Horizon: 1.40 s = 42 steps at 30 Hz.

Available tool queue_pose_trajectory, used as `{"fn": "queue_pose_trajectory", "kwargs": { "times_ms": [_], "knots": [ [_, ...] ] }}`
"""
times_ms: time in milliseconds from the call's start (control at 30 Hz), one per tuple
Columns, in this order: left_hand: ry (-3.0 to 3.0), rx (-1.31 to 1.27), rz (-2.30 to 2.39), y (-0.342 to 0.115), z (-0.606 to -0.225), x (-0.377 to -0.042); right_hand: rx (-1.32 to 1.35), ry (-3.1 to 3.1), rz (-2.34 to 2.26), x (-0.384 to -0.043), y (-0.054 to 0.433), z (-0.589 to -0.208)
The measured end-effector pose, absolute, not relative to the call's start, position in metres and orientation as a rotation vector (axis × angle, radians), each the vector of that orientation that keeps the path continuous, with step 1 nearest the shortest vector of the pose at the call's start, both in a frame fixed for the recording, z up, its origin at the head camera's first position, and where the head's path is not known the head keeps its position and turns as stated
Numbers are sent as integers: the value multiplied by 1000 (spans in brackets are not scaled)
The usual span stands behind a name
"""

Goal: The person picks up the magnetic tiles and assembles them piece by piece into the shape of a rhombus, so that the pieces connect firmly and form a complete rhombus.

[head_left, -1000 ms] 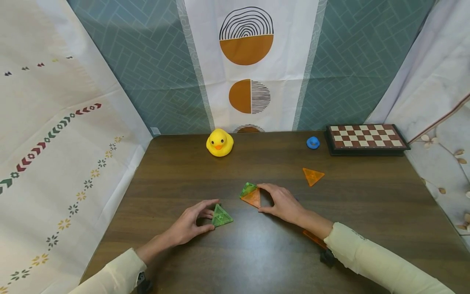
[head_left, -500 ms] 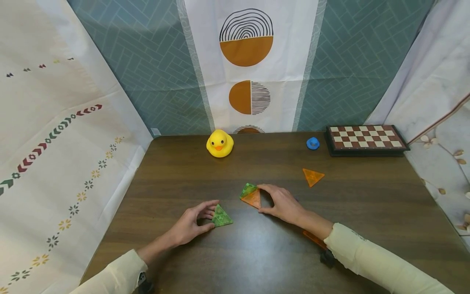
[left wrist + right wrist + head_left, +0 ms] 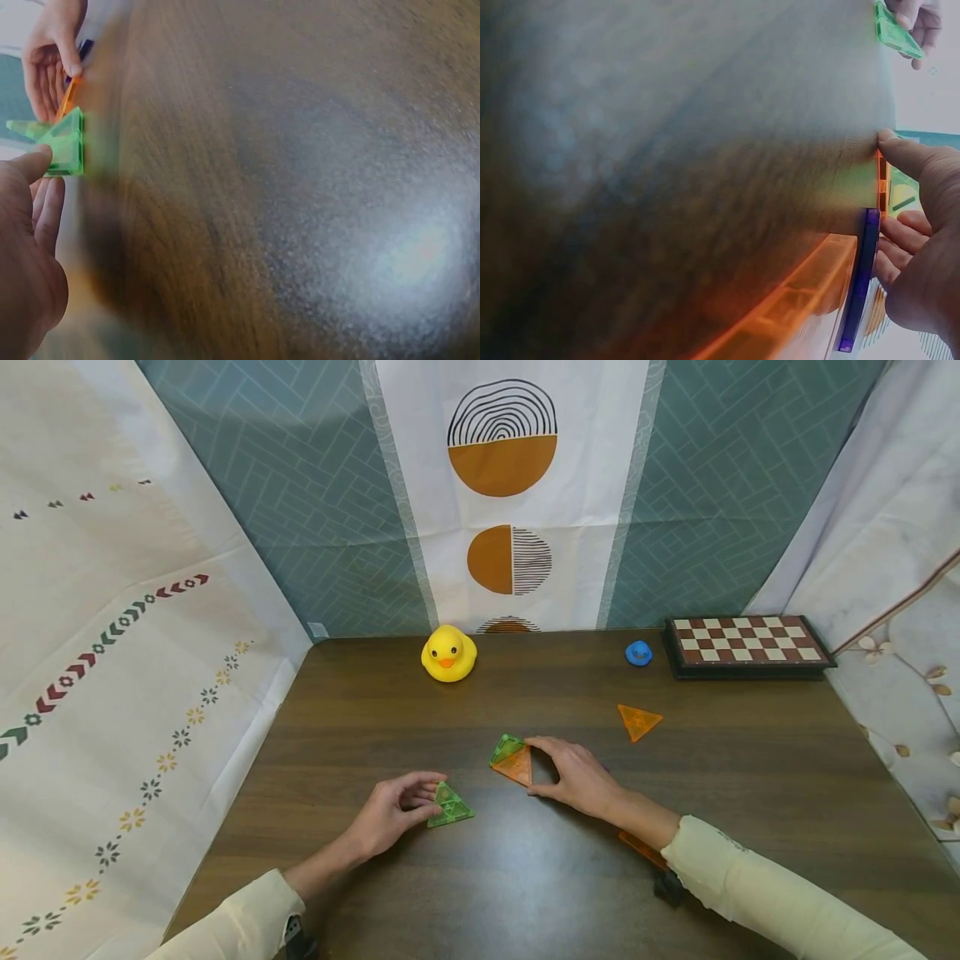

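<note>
Green triangle shifted slightly toward left hand, pinched at its fingertips, thumb on face | right hand holds orange triangle between thumb and finger | both likely light, stiff, slippery; grip edges

Surface: dark brown wood grain, smooth, with a glossy whitish glare toward the lower centre of the head view. Green triangular tile, left of centre, and orange triangular tile, at centre: translucent, shiny plastic. Purple tile, lower right of the right wrist view: darker plastic, smooth-edged. Yellow toy duck, upper centre: smooth, plastic-looking. Backdrop, top: matt printed cloth, lightly creased. Sleeve, lower left: matt, softly wrinkled cloth.
</note>
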<state>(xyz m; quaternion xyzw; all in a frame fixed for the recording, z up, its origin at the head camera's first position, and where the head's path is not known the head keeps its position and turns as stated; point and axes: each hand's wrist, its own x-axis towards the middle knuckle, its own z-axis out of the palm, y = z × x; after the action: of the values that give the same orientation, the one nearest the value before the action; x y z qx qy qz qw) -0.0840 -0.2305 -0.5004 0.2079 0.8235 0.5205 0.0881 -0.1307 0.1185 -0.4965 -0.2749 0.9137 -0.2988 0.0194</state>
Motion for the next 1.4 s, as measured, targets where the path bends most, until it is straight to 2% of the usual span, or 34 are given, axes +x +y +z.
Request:
{"fn": "queue_pose_trajectory", "kwargs": {
  "times_ms": [267,967,1400],
  "knots": [
    [2467,572,1557,-228,-496,-86,-862,2840,-933,-131,119,-497],
    [2516,698,1578,-216,-486,-95,-877,2850,-924,-131,119,-497],
    [2531,791,1592,-191,-488,-103,-848,2829,-928,-130,119,-496]
  ]
}}
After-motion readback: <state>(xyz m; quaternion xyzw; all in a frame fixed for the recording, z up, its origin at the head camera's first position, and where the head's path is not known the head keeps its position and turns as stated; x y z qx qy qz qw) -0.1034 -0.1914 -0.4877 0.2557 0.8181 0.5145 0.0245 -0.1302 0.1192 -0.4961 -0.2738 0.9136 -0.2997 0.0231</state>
